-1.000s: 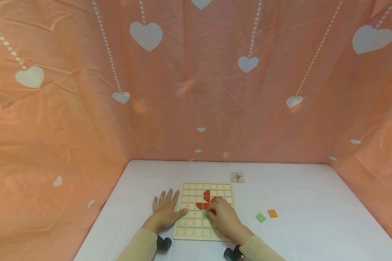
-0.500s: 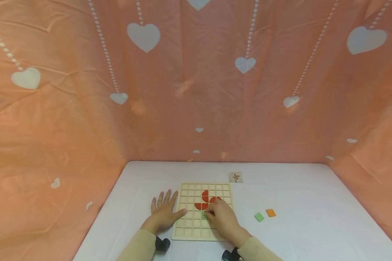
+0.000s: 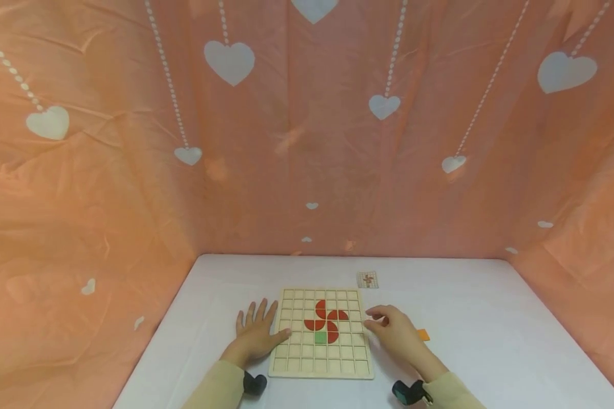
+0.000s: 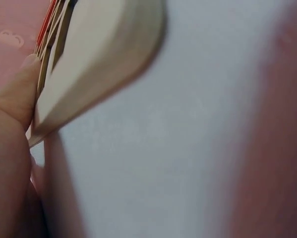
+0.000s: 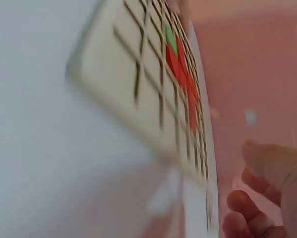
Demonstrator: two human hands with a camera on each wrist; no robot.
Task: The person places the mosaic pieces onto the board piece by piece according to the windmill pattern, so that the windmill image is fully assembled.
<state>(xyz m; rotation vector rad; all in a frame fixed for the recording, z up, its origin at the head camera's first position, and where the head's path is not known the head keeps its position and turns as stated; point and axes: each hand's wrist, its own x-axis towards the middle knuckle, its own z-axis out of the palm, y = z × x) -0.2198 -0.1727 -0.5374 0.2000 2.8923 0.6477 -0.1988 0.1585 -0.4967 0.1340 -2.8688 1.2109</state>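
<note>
A wooden grid board [image 3: 297, 363] lies on the white table, with red rounded pieces [image 3: 332, 332] set in a pinwheel and a green square tile [image 3: 320, 337] in a cell below them. My left hand [image 3: 257, 336] lies flat at the board's left edge with fingers spread, its thumb over the rim; the left wrist view shows that thumb [image 4: 22, 91] at the board's edge. Just off the board's right side is my right hand [image 3: 396, 332], thumb and forefinger apart and nothing between them. Behind it an orange square tile [image 3: 423, 334] shows partly.
Beyond the board's far right corner lies a small pattern card [image 3: 368, 279] with a pinwheel printed on a grid. Orange cloth [image 3: 307, 170] with pale hearts walls in the table [image 3: 455, 295] at the back and sides. Each wrist wears a dark camera.
My right hand has let go of the green tile on the board and moved right, off the board. It now covers the loose green tile on the table. My left hand stays put.
</note>
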